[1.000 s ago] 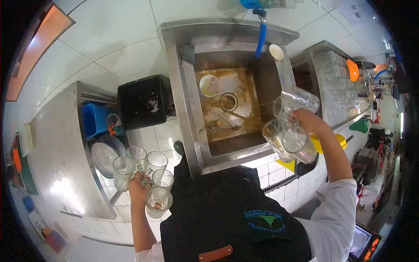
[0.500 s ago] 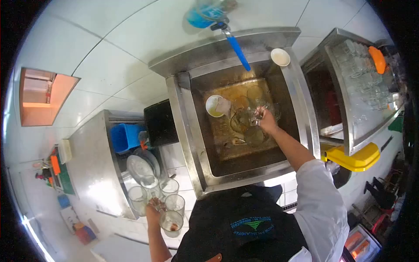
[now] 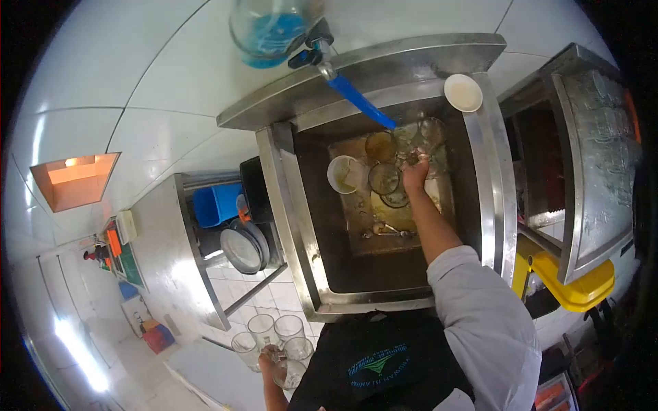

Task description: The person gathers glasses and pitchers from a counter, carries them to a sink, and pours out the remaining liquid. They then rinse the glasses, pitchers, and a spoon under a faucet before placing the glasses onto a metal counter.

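Observation:
My left hand, low beside the apron, is closed round the handles of several clear glass mugs. Inside the steel sink, my right hand is closed, seemingly round the handles of glass mugs clustered about it; its fingertips are partly hidden. More round glass rims show just left of that hand. A white bowl with pale residue sits in the sink to their left. Cutlery lies on the sink floor nearer to me. A blue hose on the tap ends above the mugs.
Another white bowl stands on the sink's back right corner. At right, a steel rack carries glassware, with a yellow bin below. Plates and a blue container sit on the left shelf. A jar with blue liquid is near the tap.
My right hand has moved toward the back of the sink, nearer the hose end, and the mugs there have shifted. The view has turned. My left hand still holds its mugs.

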`<state>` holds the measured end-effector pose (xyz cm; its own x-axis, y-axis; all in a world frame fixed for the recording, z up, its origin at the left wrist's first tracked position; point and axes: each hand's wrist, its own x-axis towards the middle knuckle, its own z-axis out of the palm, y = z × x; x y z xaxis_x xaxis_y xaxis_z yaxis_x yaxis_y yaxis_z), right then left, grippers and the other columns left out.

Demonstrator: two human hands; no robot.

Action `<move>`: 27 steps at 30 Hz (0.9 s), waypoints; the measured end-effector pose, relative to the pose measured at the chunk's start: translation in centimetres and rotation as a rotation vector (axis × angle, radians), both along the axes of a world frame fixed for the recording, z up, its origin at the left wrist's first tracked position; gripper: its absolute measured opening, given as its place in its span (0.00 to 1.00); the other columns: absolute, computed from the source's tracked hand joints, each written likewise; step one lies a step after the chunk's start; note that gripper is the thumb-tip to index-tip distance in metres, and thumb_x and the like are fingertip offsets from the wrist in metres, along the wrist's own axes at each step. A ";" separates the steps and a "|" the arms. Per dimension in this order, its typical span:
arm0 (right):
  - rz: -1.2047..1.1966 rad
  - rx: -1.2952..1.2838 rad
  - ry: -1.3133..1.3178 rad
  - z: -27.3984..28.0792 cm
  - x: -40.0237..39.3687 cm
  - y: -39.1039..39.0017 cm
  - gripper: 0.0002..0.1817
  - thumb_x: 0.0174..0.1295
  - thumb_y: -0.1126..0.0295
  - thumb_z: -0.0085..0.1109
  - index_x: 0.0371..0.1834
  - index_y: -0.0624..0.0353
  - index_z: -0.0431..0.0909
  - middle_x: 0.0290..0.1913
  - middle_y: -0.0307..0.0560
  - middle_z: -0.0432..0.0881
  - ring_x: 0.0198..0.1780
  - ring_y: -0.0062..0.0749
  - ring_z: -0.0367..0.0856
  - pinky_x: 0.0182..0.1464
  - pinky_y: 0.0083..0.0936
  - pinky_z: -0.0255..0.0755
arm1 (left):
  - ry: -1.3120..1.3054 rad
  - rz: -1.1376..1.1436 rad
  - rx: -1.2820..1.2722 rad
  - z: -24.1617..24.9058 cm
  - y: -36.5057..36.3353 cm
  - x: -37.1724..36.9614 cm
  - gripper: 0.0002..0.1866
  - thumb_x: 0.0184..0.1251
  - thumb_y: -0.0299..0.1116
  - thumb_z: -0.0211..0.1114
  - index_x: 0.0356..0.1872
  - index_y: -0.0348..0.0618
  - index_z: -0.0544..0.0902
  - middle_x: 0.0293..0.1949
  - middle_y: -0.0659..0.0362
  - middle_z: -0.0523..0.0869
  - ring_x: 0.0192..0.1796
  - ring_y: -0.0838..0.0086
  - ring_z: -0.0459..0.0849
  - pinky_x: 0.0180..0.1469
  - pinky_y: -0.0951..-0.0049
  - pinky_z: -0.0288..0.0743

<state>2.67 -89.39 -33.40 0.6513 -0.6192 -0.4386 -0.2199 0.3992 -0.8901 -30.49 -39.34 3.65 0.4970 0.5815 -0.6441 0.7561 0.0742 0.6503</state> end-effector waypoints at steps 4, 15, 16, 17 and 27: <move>-0.148 0.034 -0.048 -1.9 0.8 1.1 0.14 0.64 0.80 0.51 0.53 0.60 0.68 0.41 0.42 0.71 0.38 0.29 0.71 0.44 0.25 0.69 | 0.012 0.233 -0.097 0.8 -1.2 1.9 0.06 0.62 0.32 0.58 0.35 0.41 0.77 0.28 0.62 0.77 0.30 0.72 0.77 0.31 0.74 0.73; -0.027 -0.050 0.032 3.3 1.6 -1.3 0.26 0.59 0.86 0.57 0.61 0.58 0.64 0.54 0.46 0.72 0.50 0.34 0.76 0.40 0.28 0.75 | 0.054 -0.239 0.016 -0.9 0.9 0.9 0.11 0.49 0.22 0.68 0.35 0.37 0.78 0.32 0.60 0.81 0.31 0.73 0.81 0.34 0.73 0.77; -0.066 0.211 -0.061 4.1 1.2 -1.5 0.31 0.56 0.89 0.58 0.64 0.58 0.63 0.56 0.47 0.72 0.52 0.35 0.76 0.42 0.27 0.75 | 0.045 -0.002 -0.155 -0.3 -0.4 1.4 0.11 0.49 0.22 0.68 0.35 0.37 0.78 0.32 0.60 0.81 0.31 0.74 0.81 0.34 0.73 0.77; -0.013 -0.003 0.054 4.0 0.8 -0.6 0.33 0.57 0.89 0.57 0.66 0.58 0.62 0.58 0.48 0.72 0.53 0.35 0.75 0.43 0.27 0.75 | 0.065 -0.117 -0.039 -0.7 1.0 2.2 0.11 0.50 0.22 0.67 0.35 0.37 0.78 0.32 0.60 0.81 0.31 0.74 0.81 0.34 0.73 0.76; 0.047 0.149 0.333 8.3 -5.2 -0.5 0.30 0.61 0.82 0.54 0.68 0.53 0.68 0.67 0.51 0.69 0.58 0.43 0.75 0.51 0.34 0.71 | -0.035 -0.201 0.090 -2.2 -0.2 1.6 0.08 0.56 0.17 0.57 0.35 0.39 0.78 0.30 0.62 0.78 0.34 0.78 0.78 0.35 0.77 0.73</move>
<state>-2.54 -89.93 -25.12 0.4838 -0.5058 -0.7142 -0.5088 0.5015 -0.6998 -28.84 -39.57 1.42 0.6300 0.5229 -0.5742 0.7264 -0.1355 0.6737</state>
